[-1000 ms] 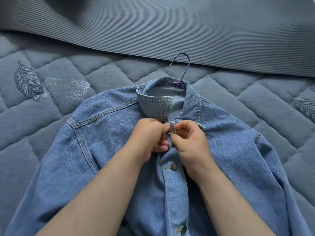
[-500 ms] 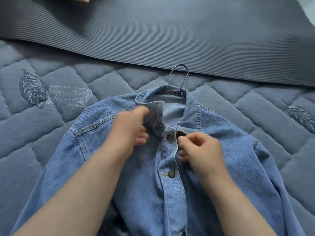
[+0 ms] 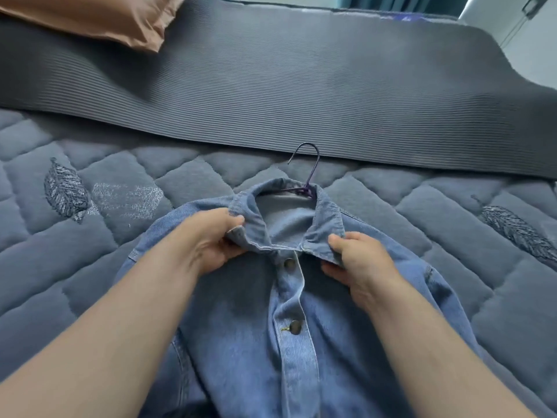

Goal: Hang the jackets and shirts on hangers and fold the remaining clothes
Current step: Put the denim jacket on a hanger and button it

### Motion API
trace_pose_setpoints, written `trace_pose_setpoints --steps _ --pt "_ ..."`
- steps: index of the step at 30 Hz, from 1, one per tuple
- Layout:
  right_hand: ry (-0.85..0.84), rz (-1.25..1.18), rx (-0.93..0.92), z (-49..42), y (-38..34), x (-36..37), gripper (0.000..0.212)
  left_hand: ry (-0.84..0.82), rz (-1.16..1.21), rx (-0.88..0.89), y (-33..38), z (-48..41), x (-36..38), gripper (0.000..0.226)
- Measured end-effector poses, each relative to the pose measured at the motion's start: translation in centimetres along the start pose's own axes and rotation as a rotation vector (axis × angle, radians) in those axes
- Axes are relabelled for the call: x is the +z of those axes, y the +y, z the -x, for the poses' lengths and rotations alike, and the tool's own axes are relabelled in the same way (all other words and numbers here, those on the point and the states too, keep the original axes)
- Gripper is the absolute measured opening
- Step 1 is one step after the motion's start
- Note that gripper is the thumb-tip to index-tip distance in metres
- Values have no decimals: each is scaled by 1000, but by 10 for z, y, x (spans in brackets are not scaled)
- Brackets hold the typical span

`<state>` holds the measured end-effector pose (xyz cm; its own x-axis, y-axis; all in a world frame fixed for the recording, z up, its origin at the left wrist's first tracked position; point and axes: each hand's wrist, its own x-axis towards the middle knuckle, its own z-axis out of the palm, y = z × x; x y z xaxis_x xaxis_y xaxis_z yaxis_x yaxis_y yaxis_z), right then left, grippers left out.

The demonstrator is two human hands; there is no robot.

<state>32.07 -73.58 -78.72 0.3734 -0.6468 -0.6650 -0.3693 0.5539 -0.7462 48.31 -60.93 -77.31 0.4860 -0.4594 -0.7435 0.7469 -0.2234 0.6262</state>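
L hand [image 3: 211,241] & R hand [image 3: 361,267] each pinch jacket [image 3: 241,342] collar [image 3: 327,217], hanger [image 3: 306,190] mostly hidden inside

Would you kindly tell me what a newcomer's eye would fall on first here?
The eye goes first to the denim jacket lying front-up in the middle of the quilted bed cover, with the left hand and right hand each gripping a tip of its collar. Just beyond it, a purple hanger hook sticks out, and a brown pillow sits at the top left.
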Motion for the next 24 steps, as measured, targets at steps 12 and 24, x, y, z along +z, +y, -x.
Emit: trace_pose_setpoints --steps 12,24 --pt "114 359 -118 3 20 -18 4 459 -1041 762 -34 -7 -20 46" --pt "-101 930 -378 -80 -74 38 41 174 -1420 726 16 -59 -23 27"
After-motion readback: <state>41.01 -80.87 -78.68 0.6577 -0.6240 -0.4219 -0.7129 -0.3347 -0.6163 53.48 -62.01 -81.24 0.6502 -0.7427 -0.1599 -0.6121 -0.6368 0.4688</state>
